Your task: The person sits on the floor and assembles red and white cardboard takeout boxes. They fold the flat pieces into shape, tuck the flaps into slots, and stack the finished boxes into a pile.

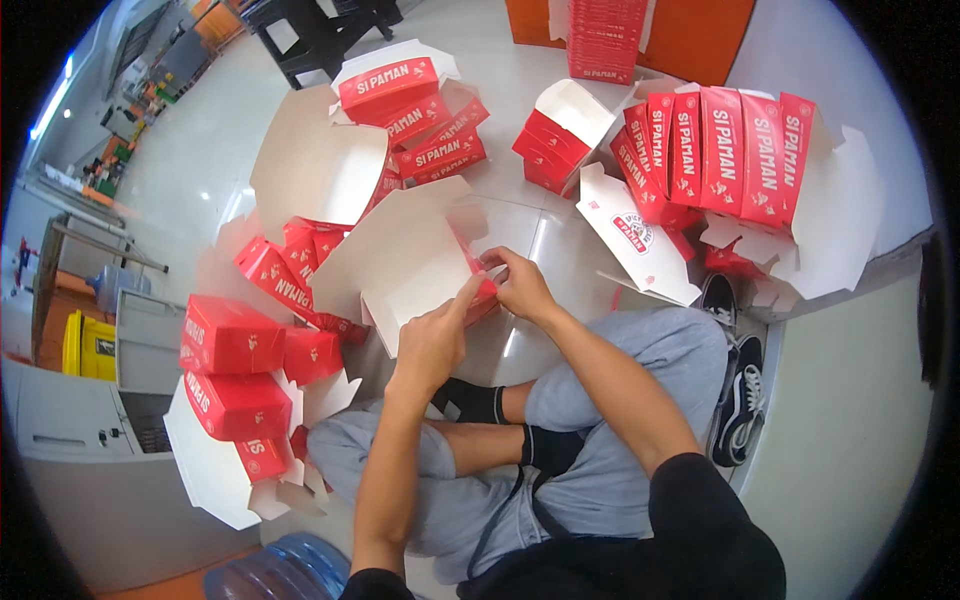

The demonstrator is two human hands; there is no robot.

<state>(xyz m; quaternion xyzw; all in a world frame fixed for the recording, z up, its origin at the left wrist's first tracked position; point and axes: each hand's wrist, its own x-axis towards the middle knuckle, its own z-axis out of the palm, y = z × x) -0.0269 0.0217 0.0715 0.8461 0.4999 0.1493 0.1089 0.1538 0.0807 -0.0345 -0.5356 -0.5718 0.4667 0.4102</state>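
A red and white cardboard food box (415, 260), partly folded with its lid spread up and away, stands in front of my crossed legs. My left hand (435, 340) is at its near side, index finger stretched to the red corner and the other fingers curled against the wall. At that same corner, my right hand (522, 287) pinches the red side flap between thumb and fingers. The fingers partly hide the folded corner. White inner cardboard shows inside the box.
Folded boxes are heaped at left (235, 335), far left of centre (390, 90) and right (720, 150). A tall red stack (605, 40) stands at the back. Black shoes (740, 400) lie by the right wall; a blue water bottle (285, 570) lies at lower left.
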